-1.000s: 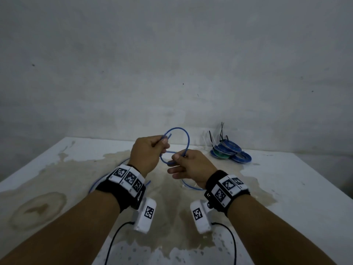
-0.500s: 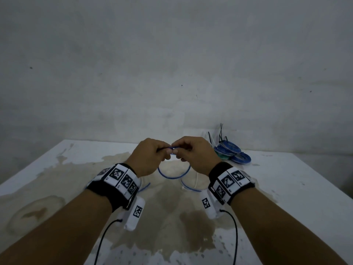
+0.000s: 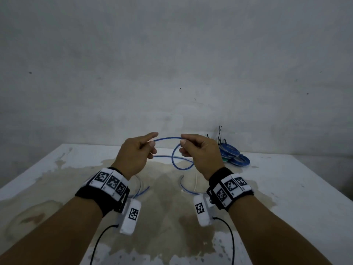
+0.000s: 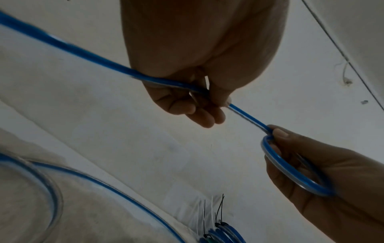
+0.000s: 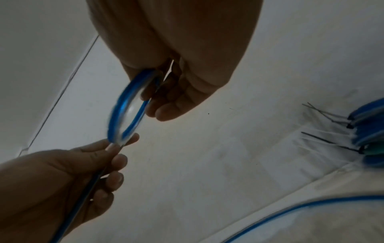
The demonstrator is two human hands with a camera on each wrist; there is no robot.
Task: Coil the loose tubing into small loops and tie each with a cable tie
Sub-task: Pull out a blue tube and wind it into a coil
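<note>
Blue tubing spans the gap between my two raised hands above the table. My left hand pinches the tubing between thumb and fingers, and the long free end trails back to the table. My right hand grips a small loop of the same tubing that hangs below its fingers; in the wrist views this loop lies against the right palm. More loose tubing curves over the table under my wrists.
Several finished blue coils with black cable tie tails sticking up lie at the back right by the wall. The white table is stained brown in its middle. A thin white strand lies near the right wrist.
My hands were pinched together over the tubing half a second ago; they have drawn apart, with a short span stretched between them and a loop under the right hand.
</note>
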